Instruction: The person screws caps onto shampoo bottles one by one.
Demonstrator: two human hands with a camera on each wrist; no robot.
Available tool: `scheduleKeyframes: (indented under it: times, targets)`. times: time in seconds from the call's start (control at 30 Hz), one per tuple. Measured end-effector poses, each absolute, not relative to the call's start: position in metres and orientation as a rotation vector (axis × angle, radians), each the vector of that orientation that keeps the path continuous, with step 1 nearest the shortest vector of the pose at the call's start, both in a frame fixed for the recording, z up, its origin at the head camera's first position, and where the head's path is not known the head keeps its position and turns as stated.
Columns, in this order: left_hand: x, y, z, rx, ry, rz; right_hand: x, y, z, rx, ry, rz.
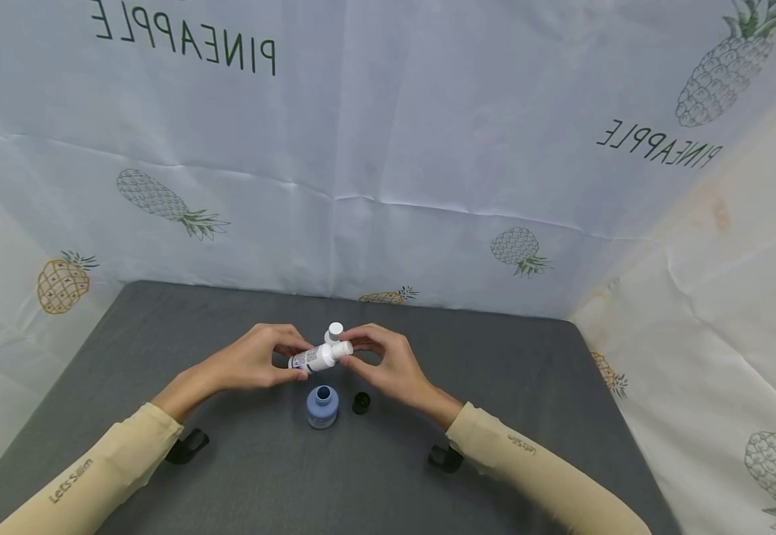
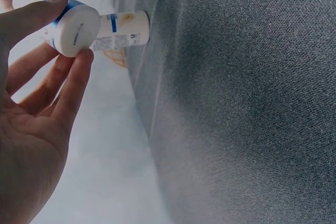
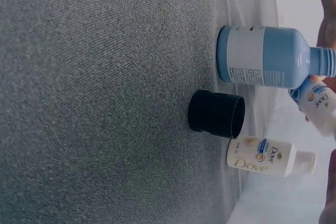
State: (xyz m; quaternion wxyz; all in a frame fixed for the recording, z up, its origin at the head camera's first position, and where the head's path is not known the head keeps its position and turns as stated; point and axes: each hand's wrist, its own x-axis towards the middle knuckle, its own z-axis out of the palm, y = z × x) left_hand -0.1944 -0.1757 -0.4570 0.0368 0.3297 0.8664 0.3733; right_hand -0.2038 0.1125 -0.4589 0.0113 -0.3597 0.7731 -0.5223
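Note:
My left hand (image 1: 257, 358) grips a small white Dove bottle (image 1: 317, 359) by its lower body, tilted with its capped end toward the right. At that end, the thumb and fingers of my right hand (image 1: 391, 365) pinch the white cap (image 1: 343, 349). In the left wrist view the bottle's round white base (image 2: 79, 31) faces the camera, between thumb and fingertips. Just behind it a second white Dove bottle (image 3: 257, 156) stands upright with its cap on. Nearer to me stands an uncapped blue bottle (image 1: 322, 412), its dark mouth facing up.
A black cap (image 1: 361, 403) sits on the dark grey table (image 1: 281, 483), right of the blue bottle. Behind the table hangs a pale curtain (image 1: 415, 148) with pineapple prints. Black wrist mounts (image 1: 187, 446) show under both sleeves.

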Motion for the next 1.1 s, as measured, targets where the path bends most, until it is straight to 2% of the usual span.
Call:
scheduleKeyframes:
  times: [0.27, 0.63, 1.1]
  targets:
    - [-0.1936, -0.1758, -0.4569, 0.995, 2.641, 1.162, -0.2079, 0.1099, -0.4578, -1.123, 2.461, -1.599]
    - [-0.1903, -0.1725, -0.4586, 0.988, 2.65, 1.165, -0.209, 0.1065, -0.4587, -0.924, 2.549, -1.575]
    - [-0.19, -0.1726, -0.4609, 1.003, 2.644, 1.164, -0.207, 0.105, -0.4647, -0.897, 2.572, -1.61]
